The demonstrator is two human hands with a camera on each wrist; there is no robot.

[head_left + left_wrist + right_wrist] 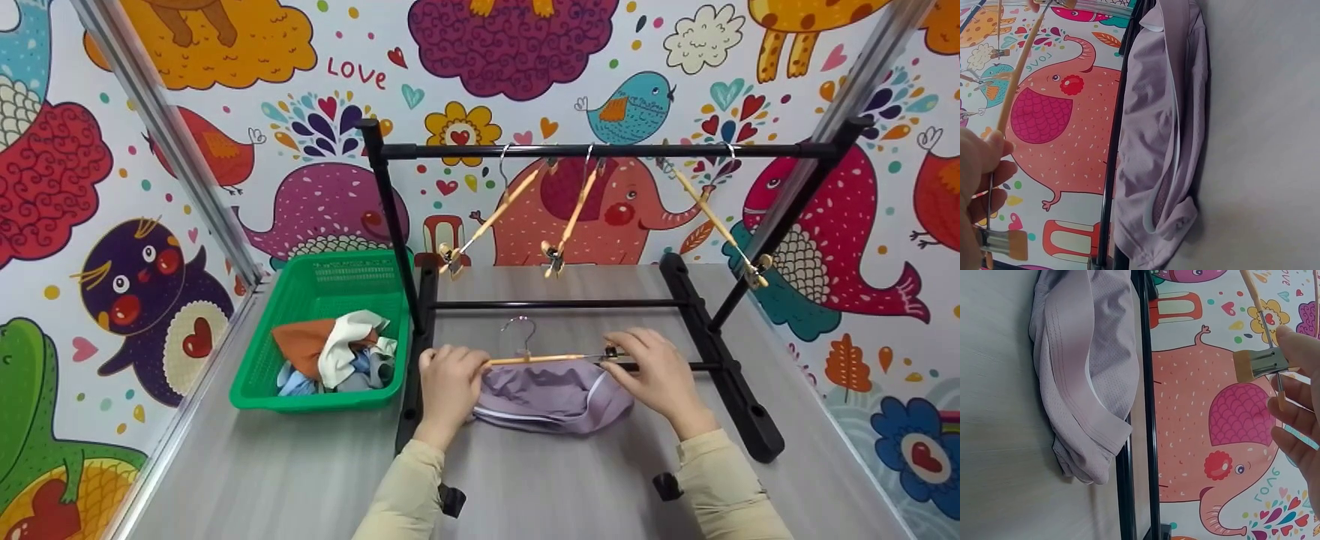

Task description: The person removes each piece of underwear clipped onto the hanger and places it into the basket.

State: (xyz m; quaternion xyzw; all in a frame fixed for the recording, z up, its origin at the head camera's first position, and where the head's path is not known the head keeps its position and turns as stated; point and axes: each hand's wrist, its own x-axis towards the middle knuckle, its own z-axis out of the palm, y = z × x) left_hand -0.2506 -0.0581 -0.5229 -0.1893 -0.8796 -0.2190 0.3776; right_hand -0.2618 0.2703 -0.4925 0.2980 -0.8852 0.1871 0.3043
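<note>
My left hand (452,382) grips the left part of a wooden clip hanger (534,359), its thumb and fingers around the thin rod near one clip (1002,242) in the left wrist view. At the other end my right hand (654,371) pinches the second clip (1264,363) between thumb and fingers. The metal hook (519,322) of the hanger points up and away. Just below lies a lilac garment (555,405) of mesh fabric with a broad waistband, flat on the table with its opening toward the hanger. Neither clip bites on the cloth.
A black rack (555,304) stands ahead, three clip hangers (576,206) hanging from its top bar (630,151). To the left, a green basket (255,375) holds several crumpled clothes (345,349). Rack feet (763,442) flank the garment on the grey table (570,487). A patterned wall rises behind.
</note>
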